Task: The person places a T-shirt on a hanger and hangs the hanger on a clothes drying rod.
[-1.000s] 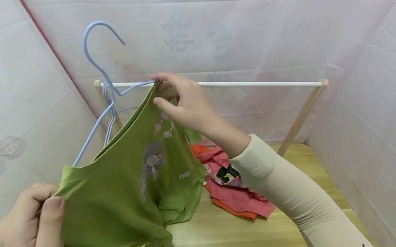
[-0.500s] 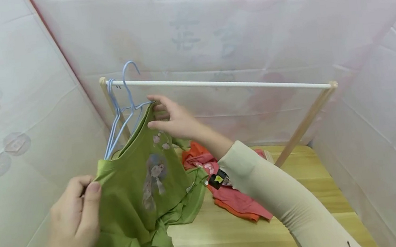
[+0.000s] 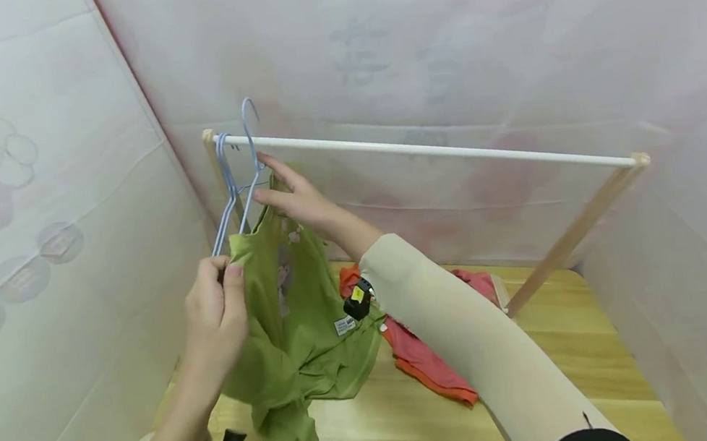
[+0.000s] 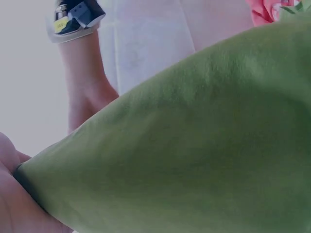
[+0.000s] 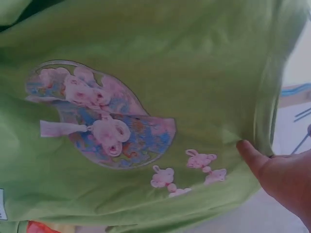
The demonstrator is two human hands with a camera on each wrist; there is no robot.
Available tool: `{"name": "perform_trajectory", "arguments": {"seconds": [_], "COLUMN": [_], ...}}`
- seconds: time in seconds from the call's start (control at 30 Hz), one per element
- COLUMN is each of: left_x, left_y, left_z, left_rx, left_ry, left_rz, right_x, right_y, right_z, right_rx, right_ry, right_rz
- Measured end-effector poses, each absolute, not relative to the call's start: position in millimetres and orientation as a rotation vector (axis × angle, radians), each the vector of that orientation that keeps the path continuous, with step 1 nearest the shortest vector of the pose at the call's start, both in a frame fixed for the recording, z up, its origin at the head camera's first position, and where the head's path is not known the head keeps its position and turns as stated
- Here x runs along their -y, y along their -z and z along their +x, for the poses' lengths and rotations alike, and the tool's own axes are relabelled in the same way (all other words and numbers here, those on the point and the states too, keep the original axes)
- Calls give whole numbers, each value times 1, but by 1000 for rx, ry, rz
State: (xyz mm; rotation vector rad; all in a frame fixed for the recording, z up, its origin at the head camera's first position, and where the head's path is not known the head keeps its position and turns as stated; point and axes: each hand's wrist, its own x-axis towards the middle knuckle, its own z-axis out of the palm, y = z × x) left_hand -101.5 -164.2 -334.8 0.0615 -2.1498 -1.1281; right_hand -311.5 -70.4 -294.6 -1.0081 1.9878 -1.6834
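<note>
A green garment [image 3: 312, 312] hangs between my hands, its upper edge round a light blue wire hanger [image 3: 254, 152]. The hanger's hook stands up, reaching above the white rod in the head view. My left hand [image 3: 214, 320] pinches the near corner of the garment's edge between thumb and fingers. At the far end, my right hand [image 3: 308, 200] holds the edge close to the hanger's neck, thumb in front and fingers behind. A fan print [image 5: 121, 141] and small pink rabbits show in the right wrist view. The hanger's lower part is hidden inside the cloth.
The white rod [image 3: 424, 147] runs across wooden posts, with the right post [image 3: 577, 231] slanting down to the wooden table [image 3: 418, 439]. More blue hangers [image 3: 222, 155] hang at its left end. Pink and orange clothes [image 3: 436, 371] lie behind my right forearm. Pale fabric walls surround this.
The hanger and garment have moved away from me toward the rod. My left hand has come right and forward, closer to the right hand. Both hands keep hold of the garment.
</note>
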Motion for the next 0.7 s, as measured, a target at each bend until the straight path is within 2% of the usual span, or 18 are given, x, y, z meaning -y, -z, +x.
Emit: {"name": "perform_trajectory", "arguments": {"seconds": [0.3, 0.5, 0.7], "left_x": [167, 166, 164], "left_y": [341, 356, 363], "left_z": [-118, -113, -102], "left_rx": [2128, 2188, 2271], "left_ry": [1055, 911, 570], "left_rz": [106, 93, 59], "right_x": [84, 81, 77], "right_y": [296, 308, 323], "right_z": [-324, -321, -313], "right_rx": [-1877, -1917, -1912], "right_ry": [1761, 1686, 1612], "right_rz": [-915, -903, -910]}}
